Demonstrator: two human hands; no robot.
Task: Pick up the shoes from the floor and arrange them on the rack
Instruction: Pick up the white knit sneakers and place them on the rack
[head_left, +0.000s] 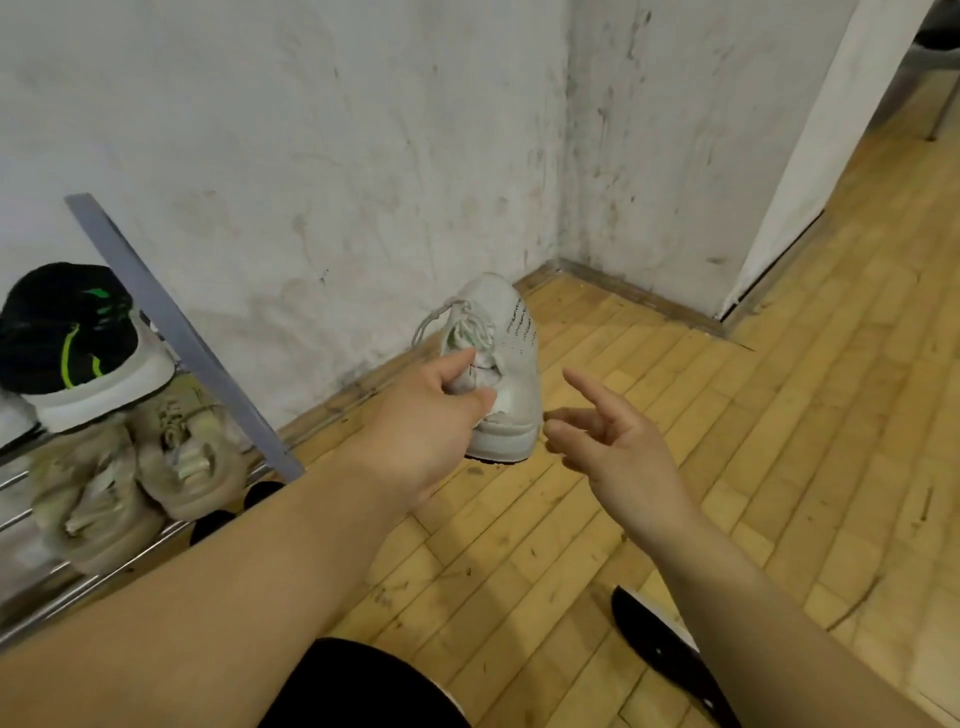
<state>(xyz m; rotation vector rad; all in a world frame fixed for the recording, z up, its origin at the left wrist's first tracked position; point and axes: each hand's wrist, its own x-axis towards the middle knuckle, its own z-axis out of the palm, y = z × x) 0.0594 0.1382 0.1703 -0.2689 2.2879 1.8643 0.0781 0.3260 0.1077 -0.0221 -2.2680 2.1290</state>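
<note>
The left hand (431, 421) pinches the white sneaker (501, 364) at its tongue; probably light, with a soft upper. The right hand (618, 441) hangs open just beside it.

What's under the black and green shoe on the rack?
Below the black and green shoe, two beige sneakers sit on the lower bars of the rack. Something dark lies under those, mostly covered.

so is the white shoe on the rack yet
Not yet. The left hand grips the white shoe by its tongue, right of the rack. Whether it touches the floor: cannot tell.
</note>
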